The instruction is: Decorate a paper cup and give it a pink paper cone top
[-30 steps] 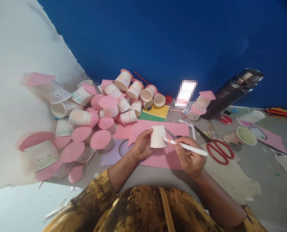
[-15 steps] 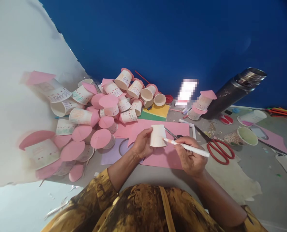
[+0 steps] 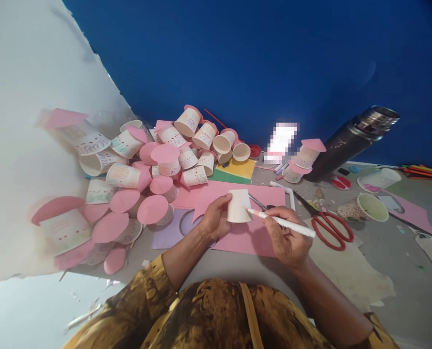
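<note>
My left hand point(image 3: 216, 219) grips a plain white paper cup point(image 3: 238, 203), turned upside down with its wide rim low. Faint peach lines show on the cup's side. In my right hand point(image 3: 287, 237) is a white marker pen point(image 3: 292, 225) with a peach tip, its point at the right part of the cup's wall. Beneath both hands lies a sheet of pink paper point(image 3: 252, 242). Behind the cup, a pair of scissors with dark handles point(image 3: 258, 201) is partly hidden.
Decorated paper cups with pink paper tops point(image 3: 152, 209) are heaped at the left. Red-handled scissors point(image 3: 332, 230) lie to the right, near a patterned cup point(image 3: 363, 208). A dark flask point(image 3: 346, 143) leans by the blue wall. Purple paper point(image 3: 167, 230) lies left of the pink sheet.
The view has shifted slightly, so the scene sits a little lower. Both hands keep their hold on the cup and marker, and a curved peach line now shows more clearly on the cup.
</note>
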A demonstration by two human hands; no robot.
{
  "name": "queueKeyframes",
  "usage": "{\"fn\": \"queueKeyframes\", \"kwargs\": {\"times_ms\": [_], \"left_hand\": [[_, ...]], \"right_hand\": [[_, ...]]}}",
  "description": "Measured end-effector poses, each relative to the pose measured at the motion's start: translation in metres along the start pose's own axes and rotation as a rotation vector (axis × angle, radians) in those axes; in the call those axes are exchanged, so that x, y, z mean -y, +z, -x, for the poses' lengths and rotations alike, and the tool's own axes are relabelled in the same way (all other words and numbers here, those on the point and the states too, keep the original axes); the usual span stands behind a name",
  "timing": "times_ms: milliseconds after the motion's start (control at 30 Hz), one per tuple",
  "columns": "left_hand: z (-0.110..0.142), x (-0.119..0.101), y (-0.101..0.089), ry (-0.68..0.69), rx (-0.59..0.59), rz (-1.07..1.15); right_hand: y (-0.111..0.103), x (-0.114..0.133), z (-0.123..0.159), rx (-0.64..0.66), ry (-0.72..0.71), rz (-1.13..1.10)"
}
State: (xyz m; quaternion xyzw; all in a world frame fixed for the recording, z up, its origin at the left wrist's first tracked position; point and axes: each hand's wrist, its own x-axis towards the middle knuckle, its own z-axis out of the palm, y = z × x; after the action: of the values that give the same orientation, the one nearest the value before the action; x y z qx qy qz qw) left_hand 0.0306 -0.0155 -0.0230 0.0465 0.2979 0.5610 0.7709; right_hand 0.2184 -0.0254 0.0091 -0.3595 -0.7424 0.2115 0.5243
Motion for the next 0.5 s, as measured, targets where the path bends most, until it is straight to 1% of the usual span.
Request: {"fn": "queueKeyframes", "kwargs": {"times_ms": [100,200,333,500], "left_hand": [[-0.0004,0.0014,-0.0013,0.004,0.005,0.0],[-0.0006,0.0019,-0.0016,0.007,0.004,-0.004],[-0.0007,0.003,-0.0012,0.03,-0.002,-0.028],[0.0,0.0049,0.0004,0.056,0.041,-0.099]], "right_hand": [[0.0011,0.0003,-0.0008,-0.002,0.014,0.01],[0.0015,0.0012,-0.0018,-0.005,-0.001,0.023],[0.0019,0.0007,-0.0013,0.014,0.006,0.024],[0.0026,0.0007,-0.0009,0.045,-0.009,0.014]]}}
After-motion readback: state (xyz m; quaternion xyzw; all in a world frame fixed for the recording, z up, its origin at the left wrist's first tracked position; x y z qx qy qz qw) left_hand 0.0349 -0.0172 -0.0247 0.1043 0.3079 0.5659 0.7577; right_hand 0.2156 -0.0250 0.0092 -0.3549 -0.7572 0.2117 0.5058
